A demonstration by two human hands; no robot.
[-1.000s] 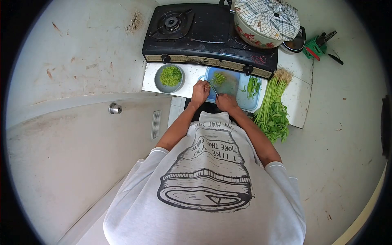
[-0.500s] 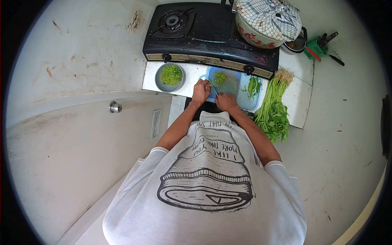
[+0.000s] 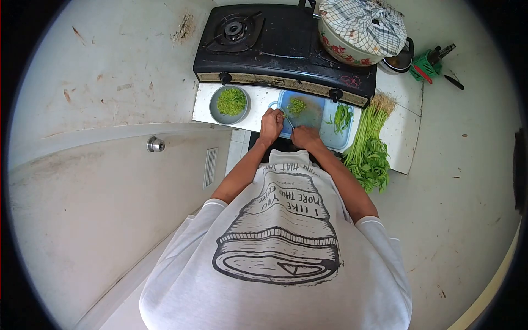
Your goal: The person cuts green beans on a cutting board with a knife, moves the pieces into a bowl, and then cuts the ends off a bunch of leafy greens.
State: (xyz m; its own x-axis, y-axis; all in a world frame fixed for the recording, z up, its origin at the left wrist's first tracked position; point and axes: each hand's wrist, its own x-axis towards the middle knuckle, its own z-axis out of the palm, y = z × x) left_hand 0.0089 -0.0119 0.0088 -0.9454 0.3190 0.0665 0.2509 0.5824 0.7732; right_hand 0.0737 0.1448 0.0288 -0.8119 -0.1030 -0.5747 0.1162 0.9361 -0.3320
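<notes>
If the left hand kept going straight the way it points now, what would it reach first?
Most likely the small pile of chopped greens on the blue cutting board, just beyond the left hand; after that, the stove front. Depth is hard to judge.

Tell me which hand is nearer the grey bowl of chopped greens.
Left. The left hand sits just right of the grey bowl, at the blue cutting board's edge; the right hand is farther right.

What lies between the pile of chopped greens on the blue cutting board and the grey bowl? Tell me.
Only the left hand, which grips a knife at the blue plastic cutting board's left edge. Otherwise just bare white countertop separates the small pile of chopped greens from the round grey bowl.
</notes>
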